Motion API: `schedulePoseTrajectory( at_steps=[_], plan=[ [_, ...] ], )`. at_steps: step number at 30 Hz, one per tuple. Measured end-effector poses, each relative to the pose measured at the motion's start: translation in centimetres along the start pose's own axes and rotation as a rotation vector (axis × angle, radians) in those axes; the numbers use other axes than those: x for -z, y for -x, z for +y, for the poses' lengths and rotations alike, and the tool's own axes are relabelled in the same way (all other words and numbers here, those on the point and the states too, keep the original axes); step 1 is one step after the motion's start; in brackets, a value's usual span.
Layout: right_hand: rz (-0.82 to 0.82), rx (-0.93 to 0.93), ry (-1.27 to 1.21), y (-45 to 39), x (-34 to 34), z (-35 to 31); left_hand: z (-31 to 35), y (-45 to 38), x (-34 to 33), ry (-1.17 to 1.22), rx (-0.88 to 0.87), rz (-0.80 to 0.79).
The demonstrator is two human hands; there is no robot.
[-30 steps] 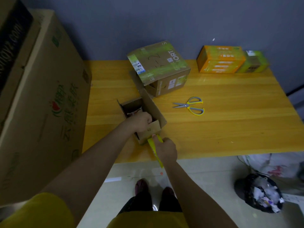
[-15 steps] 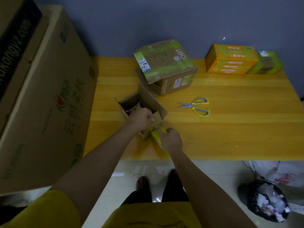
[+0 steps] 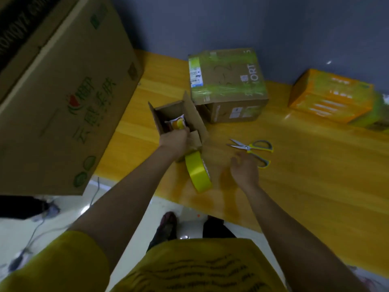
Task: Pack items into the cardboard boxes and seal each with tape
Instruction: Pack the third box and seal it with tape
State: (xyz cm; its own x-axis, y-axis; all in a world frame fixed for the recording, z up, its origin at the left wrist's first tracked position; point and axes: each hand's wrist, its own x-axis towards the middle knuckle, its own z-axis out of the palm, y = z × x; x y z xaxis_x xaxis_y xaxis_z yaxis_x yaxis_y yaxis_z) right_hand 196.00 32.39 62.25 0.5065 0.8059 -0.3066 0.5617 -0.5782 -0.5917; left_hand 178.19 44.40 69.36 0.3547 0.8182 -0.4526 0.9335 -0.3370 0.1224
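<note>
Item 1, small cardboard box: stands on the desk near its front edge, top flaps up and open. A packet with an orange print lies inside. I judge packing done for this one and sealing under way.

Item 2, roll of yellow tape: stands on edge just in front of the box, close against its near side. It appears to run up to the box's front face, which would explain why it is parked there, but I cannot see the join clearly.

Item 3, scissors: yellow-handled, lying flat to the right of the box, blades pointing left. Placed within reach for cutting the tape, by my reckoning.

Item 4, my left hand: curled over the near flap and top edge of the small box, pressing it down and steadying it so the box does not shift.

Item 5, my right hand: fingers spread and loose, holding nothing, hovering above the desk just short of the scissors' handles. Likely purpose: to pick them up.

Item 6, larger taped carton: behind the small box, closed.

Item 7, orange box: far right, well apart.

Item 8, big printed carton: leans at the left.
</note>
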Motion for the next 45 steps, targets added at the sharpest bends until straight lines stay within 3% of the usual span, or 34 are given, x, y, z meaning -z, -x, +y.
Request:
schedulePoseTrajectory(
  at_steps=[6,12,14,17,21,25,33,38,41,45],
  plan=[
    [-0.132,0.038,0.581,-7.4,2.2,5.6,1.7,0.4,-1.2,-0.021,0.157,0.083],
    [-0.201,0.233,0.863,-9.7,2.8,6.0,0.8,1.2,-1.4,0.134,0.044,0.057],
    [-0.298,0.256,0.779,-9.6,3.6,4.9,0.4,1.2,-1.2,0.147,0.026,0.04],
    [-0.481,0.236,0.392,-8.1,4.9,2.9,0.5,0.8,-1.1,0.162,0.021,0.072],
    [-0.653,0.203,0.148,-5.5,7.4,0.0,0.8,1.2,-1.3,0.169,0.009,0.256],
    [-0.785,0.27,0.325,-4.9,9.5,-3.7,0.2,1.9,-2.3,-0.089,-0.036,0.321],
    [-0.912,0.343,0.721,-6.3,9.0,-11.4,-1.3,2.3,-2.8,-0.142,-0.123,0.212],
    [-0.951,0.358,0.809,-7.6,9.4,-12.0,-1.4,2.2,-3.4,-0.187,-0.136,0.269],
    [-0.977,0.362,0.81,-8.0,8.7,-11.7,-0.8,2.2,-3.0,-0.192,-0.139,0.201],
    [-0.975,0.391,0.776,-8.3,7.9,-11.5,-0.7,2.3,-2.6,-0.175,-0.17,0.227]
  ],
)
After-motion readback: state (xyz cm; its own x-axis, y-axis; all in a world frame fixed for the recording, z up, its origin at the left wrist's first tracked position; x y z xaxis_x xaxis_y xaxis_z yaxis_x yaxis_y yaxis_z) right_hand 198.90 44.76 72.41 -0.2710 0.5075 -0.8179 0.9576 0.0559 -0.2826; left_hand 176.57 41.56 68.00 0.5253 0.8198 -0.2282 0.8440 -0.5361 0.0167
